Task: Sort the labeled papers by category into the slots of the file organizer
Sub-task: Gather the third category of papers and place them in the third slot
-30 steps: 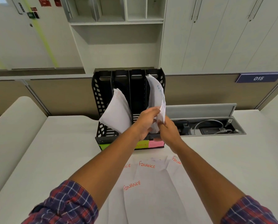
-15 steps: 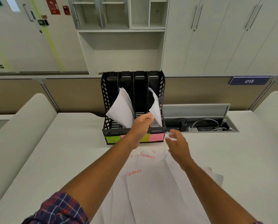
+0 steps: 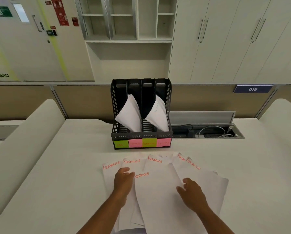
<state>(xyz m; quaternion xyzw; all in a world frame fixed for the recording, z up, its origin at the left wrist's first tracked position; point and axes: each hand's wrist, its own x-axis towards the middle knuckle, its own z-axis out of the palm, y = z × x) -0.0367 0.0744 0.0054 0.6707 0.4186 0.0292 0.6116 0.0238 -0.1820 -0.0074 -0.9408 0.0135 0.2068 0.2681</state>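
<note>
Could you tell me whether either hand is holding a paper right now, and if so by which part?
Nothing is held. The left hand and right hand lie open on the fanned papers, gripping none.

A: Writing on the green and pink sticky labels (image 3: pixel 142 143) along the black plastic file organizer's front: mostly too blurred to read.

B: Noted. Fanned white "FINANCE" paper sheets (image 3: pixel 160 191) overlap, lower sheets partly hidden; both forearms and the pile run off the bottom edge.

FINANCE papers (image 3: pixel 158 191) fanned before black file organizer (image 3: pixel 141 132)
</note>
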